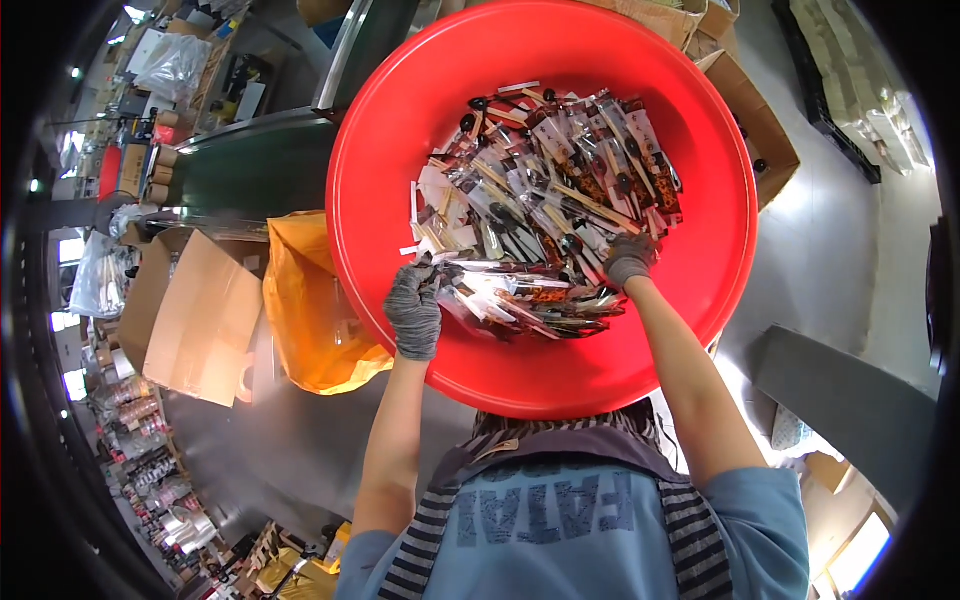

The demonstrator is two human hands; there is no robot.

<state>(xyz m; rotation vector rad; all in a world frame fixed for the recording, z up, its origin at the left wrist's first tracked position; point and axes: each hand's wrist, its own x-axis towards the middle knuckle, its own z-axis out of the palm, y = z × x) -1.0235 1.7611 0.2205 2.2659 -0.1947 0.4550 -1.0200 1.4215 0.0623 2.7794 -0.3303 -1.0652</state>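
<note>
A large red round tub (pixel 385 130) holds a heap of clear cutlery packets (pixel 560 190) with wooden chopsticks, black spoons and white paper slips inside. Grey knitted gloves cover both hands. At the heap's left edge my left hand (pixel 413 312) is closed on the ends of some packets. My right hand (pixel 630 260) curls closed around packets at the heap's right side, its fingertips partly hidden among them. A bunch of packets (pixel 530 300) lies roughly sideways between the hands, nearest to me, with light glaring off its plastic.
Left of the tub stand an orange plastic bag (pixel 305 310) and an open cardboard box (pixel 203 315). A dark green conveyor belt (pixel 255 170) runs behind them. Another cardboard box (pixel 755 125) stands beyond the tub's right rim, and a grey panel (pixel 835 400) sits at the right.
</note>
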